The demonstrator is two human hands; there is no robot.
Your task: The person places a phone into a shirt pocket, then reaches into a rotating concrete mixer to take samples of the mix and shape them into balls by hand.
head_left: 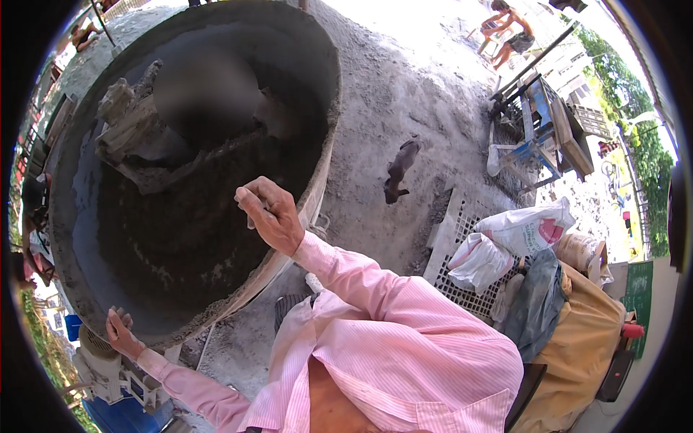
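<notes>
A large round mixing pan (pixel 328 155) with a mortar-crusted rim fills the upper left. Inside lies a dark, wet-looking mix (pixel 180 242), and a mortar-caked mixer arm (pixel 137 133) reaches across it; a blurred patch hides part of that arm. Above the pan's near right side I hold my right hand (pixel 273 215), fingers curled and pressed together; whatever they may hold is too small to make out. My left hand (pixel 123 332) is at the pan's lower left rim, fingers apart and holding nothing. Both hands look dusted with grey.
A dark dog (pixel 401 172) is on the dusty ground right of the pan. White sacks (pixel 523 234) lie on a plastic grid pallet (pixel 465 216), beside an orange-brown cover (pixel 585 317). Beyond are a blue-framed stand (pixel 534 137) and a bending person (pixel 512 32). Machinery (pixel 112 372) sits below my left hand.
</notes>
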